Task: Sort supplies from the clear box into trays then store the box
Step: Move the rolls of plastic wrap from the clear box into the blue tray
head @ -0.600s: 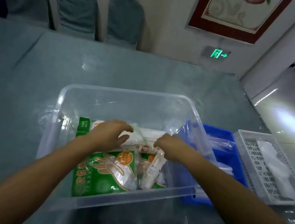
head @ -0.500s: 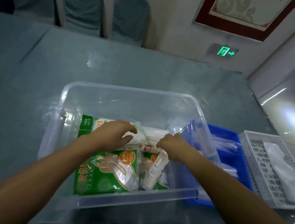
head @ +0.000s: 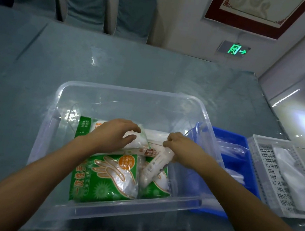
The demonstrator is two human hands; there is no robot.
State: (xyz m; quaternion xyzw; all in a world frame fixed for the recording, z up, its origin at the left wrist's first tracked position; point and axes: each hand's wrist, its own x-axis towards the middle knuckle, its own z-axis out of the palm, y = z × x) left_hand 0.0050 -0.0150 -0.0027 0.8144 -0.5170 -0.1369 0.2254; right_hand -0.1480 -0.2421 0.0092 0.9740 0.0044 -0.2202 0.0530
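Right hand [head: 179, 148] pinches a white packet [head: 155, 166] in the box [head: 114, 210] — left hand [head: 112, 136] curled, probably gripping another — lift clear of the wall.

One view only: wide-angle camera on your head, looking forward and down. Your hands [head: 178, 148] and clear box [head: 131, 92] sit close below lens; tabletop [head: 25, 78] runs ahead to far wall with exit sign [head: 234, 49].
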